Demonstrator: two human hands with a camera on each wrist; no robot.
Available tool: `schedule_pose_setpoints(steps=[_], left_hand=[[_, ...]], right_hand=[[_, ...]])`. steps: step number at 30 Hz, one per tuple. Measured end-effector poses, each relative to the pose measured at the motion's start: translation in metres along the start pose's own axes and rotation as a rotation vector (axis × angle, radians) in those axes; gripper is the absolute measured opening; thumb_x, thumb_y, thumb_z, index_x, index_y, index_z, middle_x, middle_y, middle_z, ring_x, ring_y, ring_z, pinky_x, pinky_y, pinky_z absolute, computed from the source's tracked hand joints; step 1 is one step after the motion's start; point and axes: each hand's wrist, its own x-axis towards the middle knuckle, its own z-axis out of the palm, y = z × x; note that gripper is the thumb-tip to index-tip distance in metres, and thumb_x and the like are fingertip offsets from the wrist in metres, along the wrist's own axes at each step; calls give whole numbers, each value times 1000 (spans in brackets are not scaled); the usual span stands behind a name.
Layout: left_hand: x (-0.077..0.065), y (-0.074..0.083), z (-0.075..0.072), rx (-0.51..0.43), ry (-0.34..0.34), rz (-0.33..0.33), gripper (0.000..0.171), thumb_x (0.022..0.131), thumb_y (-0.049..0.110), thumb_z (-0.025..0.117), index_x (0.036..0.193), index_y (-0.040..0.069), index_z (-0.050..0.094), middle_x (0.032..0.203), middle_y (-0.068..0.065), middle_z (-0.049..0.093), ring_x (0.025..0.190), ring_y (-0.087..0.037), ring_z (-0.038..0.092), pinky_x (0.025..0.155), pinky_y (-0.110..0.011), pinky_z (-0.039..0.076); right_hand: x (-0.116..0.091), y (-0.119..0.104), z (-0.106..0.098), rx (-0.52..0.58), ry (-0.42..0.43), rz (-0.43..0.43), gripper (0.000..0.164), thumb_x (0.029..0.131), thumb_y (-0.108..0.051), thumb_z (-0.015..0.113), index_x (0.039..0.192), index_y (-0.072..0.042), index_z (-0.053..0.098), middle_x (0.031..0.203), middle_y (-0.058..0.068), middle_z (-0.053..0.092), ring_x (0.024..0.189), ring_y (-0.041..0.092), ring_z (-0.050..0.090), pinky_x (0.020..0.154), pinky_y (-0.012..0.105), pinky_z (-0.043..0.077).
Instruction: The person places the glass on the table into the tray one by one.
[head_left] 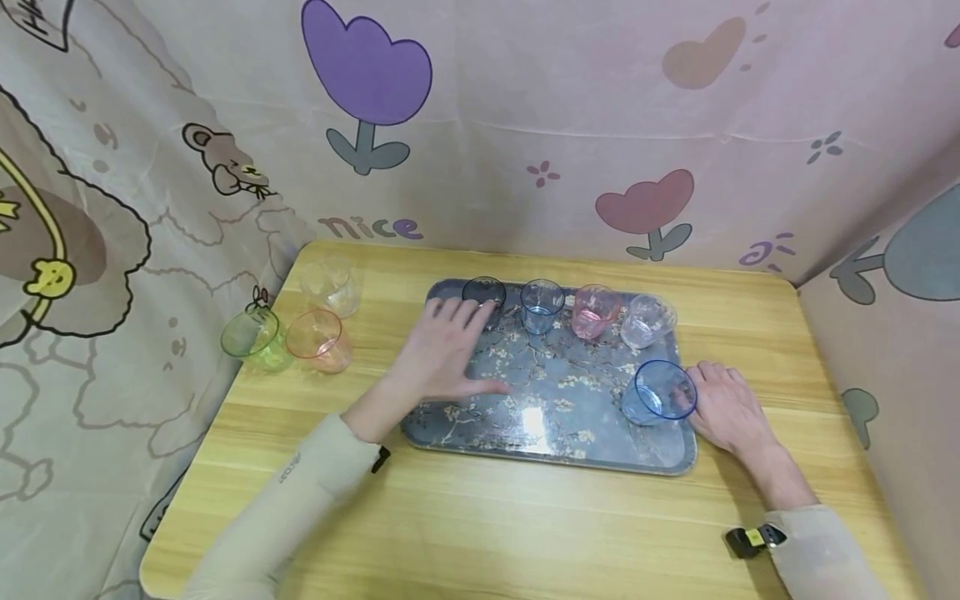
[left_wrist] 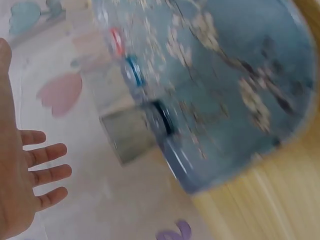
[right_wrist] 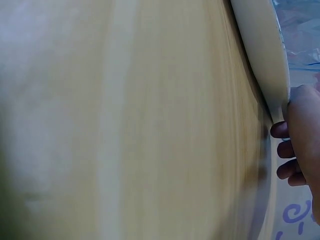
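Note:
My left hand (head_left: pixel 442 354) hovers over the left part of a blue-grey blossom-patterned tray (head_left: pixel 525 383), fingers straight and thumb spread. In the left wrist view its fingers (left_wrist: pixel 50 172) stand apart from a dark-tinted cup (left_wrist: pixel 125 136), which the head view shows just past the fingertips. My right hand (head_left: pixel 731 408) holds the tray's right rim, thumb by the edge and fingers bent down outside it. Beside that thumb a large blue-rimmed cup (head_left: pixel 647 408) stands on the tray. Along the far side come a light blue cup (head_left: pixel 540 317), a pink cup (head_left: pixel 595 321) and a clear cup (head_left: pixel 641 329).
Left of the tray, on the wooden table (head_left: pixel 525 533), stand a green cup (head_left: pixel 258 346), an orange-rimmed cup (head_left: pixel 330 350) and a clear cup (head_left: pixel 341 296). Patterned cloth (head_left: pixel 495 167) hangs behind the table and at both sides.

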Motion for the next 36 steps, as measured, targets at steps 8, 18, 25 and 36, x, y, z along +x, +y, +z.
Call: schedule_pose_setpoints(steps=[8,18,25,36], left_hand=[[-34,-42,-5,-72,19,-175,129,76,98,51,160,2,35,151,-22,57,136,-41,56,110,-56,46],[-78,-85,-8,-44,75,-398,129,77,98,46,159,-1,36,149,-29,56,132,-48,55,100,-60,46],[-100,-110,2,-70,121,-562,122,73,84,66,155,-3,41,145,-32,57,126,-50,55,95,-62,42],[-123,-134,20,-28,112,-658,118,75,81,67,147,-10,47,133,-40,57,117,-55,54,89,-64,40]], right_hand=[[0,0,1,5,-3,-3,31,99,-28,58,109,1,64,100,20,66,100,43,63,88,57,47],[1,0,2,5,14,-8,29,98,-26,59,107,1,64,99,20,66,99,43,63,87,56,47],[1,0,2,4,15,-3,29,97,-26,61,106,1,63,98,19,66,99,43,63,87,56,47],[1,0,3,13,21,-4,28,99,-25,59,107,2,64,100,21,68,100,43,64,87,56,47]])
